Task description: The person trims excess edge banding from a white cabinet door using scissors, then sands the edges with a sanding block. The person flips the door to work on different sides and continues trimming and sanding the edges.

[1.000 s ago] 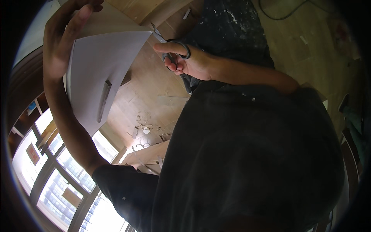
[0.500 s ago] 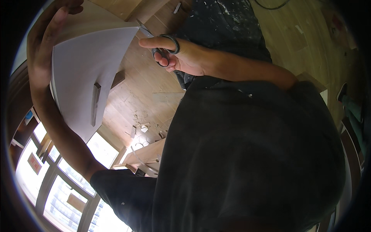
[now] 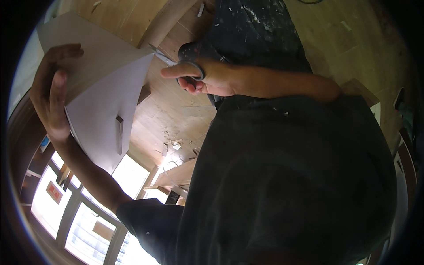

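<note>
My right hand (image 3: 212,77) is closed around the dark handles of a pair of scissors (image 3: 164,58), thumb through one loop. The scissors' pale blades reach the far right corner of a white panel-like piece (image 3: 104,119), by a wooden edge. A long bar handle (image 3: 119,134) sits on the pale face. On the left, my left hand (image 3: 55,97) is beside the piece's left edge, its fingers stretched out and apart from the thumb over the greyish upper surface. Whether the palm presses on it I cannot tell.
A wooden board (image 3: 128,20) lies beyond the pale piece. Scraps and shavings (image 3: 176,145) are scattered on the wood-plank floor (image 3: 154,119). Bright windows (image 3: 88,229) stand at lower left. My dark, paint-spotted trousers (image 3: 256,35) fill the top middle. Another person's leg (image 3: 405,115) shows far right.
The view has shifted, and the pale piece now sits lower and further right. Both hands appear lower in view. The scissors remain in my right hand, with the blades still by the corner.
</note>
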Motion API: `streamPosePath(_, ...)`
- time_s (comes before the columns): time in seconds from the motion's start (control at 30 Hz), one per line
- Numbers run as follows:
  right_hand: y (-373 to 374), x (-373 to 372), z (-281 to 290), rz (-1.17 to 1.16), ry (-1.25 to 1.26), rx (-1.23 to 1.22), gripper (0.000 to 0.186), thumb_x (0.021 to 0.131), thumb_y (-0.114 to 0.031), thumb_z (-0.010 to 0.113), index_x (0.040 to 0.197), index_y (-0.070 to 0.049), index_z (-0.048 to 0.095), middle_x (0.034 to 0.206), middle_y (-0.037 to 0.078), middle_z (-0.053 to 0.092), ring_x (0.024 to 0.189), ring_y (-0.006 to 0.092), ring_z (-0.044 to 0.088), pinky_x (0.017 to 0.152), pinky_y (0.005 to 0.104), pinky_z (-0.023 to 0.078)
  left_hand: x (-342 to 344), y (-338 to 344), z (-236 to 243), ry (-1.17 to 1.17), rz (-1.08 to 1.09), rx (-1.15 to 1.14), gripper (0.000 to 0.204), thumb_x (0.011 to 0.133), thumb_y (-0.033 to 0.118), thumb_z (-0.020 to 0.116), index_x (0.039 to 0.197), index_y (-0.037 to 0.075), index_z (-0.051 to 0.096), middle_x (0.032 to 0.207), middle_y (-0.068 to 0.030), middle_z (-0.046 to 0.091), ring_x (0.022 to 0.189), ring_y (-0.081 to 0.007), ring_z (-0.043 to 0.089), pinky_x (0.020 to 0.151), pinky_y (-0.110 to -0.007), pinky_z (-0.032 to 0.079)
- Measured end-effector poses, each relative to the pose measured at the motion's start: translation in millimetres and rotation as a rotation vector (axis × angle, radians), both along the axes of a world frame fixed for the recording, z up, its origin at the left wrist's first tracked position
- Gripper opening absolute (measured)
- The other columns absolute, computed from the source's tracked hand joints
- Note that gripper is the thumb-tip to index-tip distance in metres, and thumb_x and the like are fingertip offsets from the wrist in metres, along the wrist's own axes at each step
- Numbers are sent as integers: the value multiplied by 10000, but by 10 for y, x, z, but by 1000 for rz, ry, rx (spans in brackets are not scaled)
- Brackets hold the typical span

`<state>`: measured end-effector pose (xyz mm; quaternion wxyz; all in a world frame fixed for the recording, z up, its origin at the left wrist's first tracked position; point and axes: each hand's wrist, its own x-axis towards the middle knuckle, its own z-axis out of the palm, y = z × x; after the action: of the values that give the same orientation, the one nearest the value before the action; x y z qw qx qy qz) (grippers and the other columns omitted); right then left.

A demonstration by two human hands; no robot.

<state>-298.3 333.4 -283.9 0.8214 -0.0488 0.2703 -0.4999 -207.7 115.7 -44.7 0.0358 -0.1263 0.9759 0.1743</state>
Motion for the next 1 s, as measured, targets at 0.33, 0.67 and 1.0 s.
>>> streamPosePath(0.33, -52, -44, -196, 137, 19, -244, 552, 753, -604, 847, 693, -83, 676, 674, 31, 614, 660, 124, 542, 655, 271, 382, 76, 87, -29, 97, 105, -12, 678, 914, 634, 550, 1008, -23, 688, 917, -174, 700, 932, -319, 677, 1024, -548, 444)
streamPosePath(0.67, -166, 131, -332, 142, 30, -363, 545, 766, -561, 858, 805, -36, 716, 754, 78, 678, 707, 161, 620, 668, 300, 439, 104, 68, 68, -11, 96, 41, 709, 920, 692, 519, 966, 7, 697, 884, -157, 698, 892, -304, 653, 966, -547, 435)
streamPosePath(1.0, -173, 97, -257, 160, -115, -283, 499, 720, -508, 906, 735, -66, 673, 711, 62, 656, 684, 145, 625, 695, 283, 454, 36, 142, 155, -76, 114, -6, 737, 929, 704, 476, 976, 7, 709, 875, -133, 686, 883, -288, 649, 970, -547, 442)
